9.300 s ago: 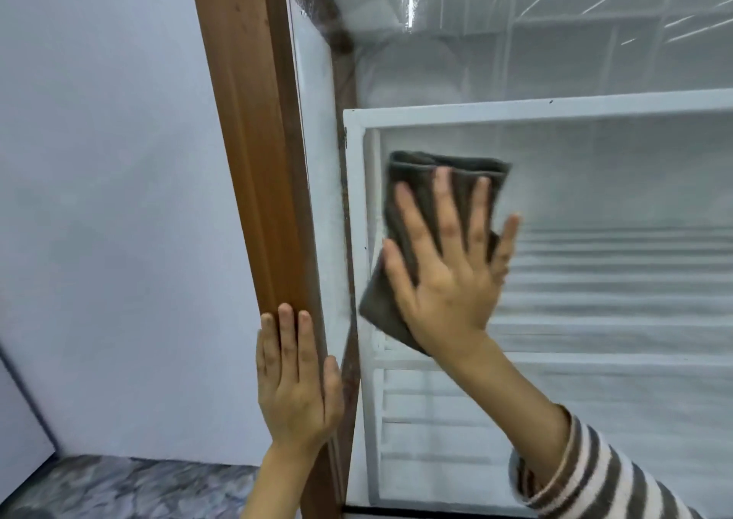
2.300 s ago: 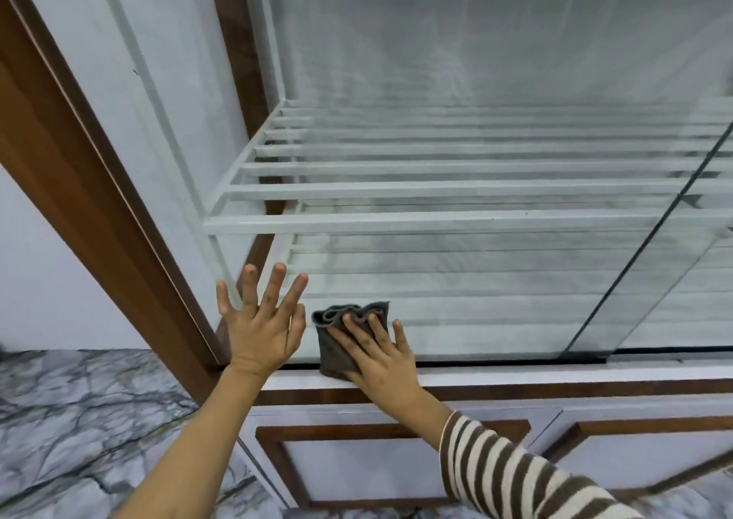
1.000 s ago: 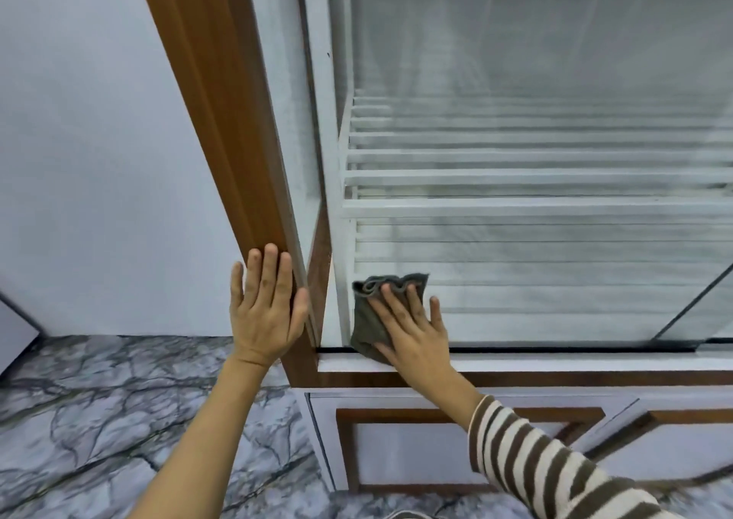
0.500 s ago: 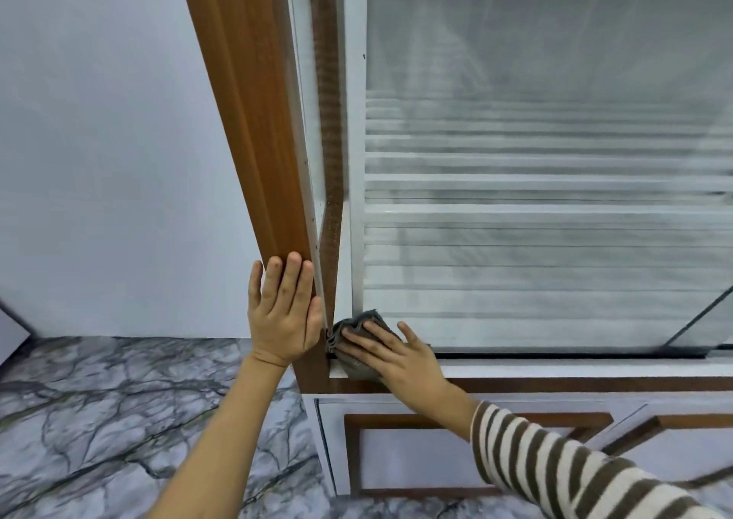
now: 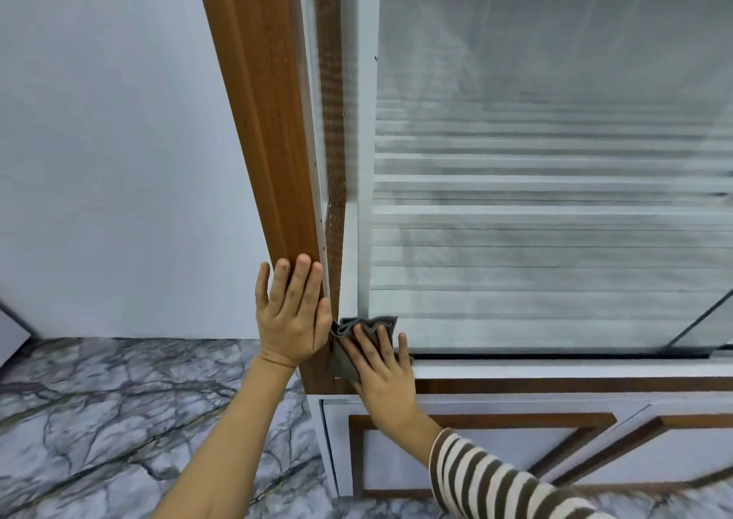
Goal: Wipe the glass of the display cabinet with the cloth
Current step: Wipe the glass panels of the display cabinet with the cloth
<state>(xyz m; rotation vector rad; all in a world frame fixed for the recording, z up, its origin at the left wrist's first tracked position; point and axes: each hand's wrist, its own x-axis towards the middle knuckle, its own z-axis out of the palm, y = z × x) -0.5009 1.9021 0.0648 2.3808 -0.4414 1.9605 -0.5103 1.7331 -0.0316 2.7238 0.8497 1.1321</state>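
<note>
The right hand presses the cloth flat-fingered at the glass bottom corner; left hand rests open on the frame beside it. The cloth may snag there.

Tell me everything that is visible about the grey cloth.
The cloth is dark grey, soft fabric, bunched into wavy folds along its top edge. It lies against the bottom left corner of the cabinet glass, beside the white inner frame post and above the white sill. The right hand presses it flat with straight fingers and covers much of it. Its left edge reaches toward the left hand, which rests on the brown wooden post.
</note>
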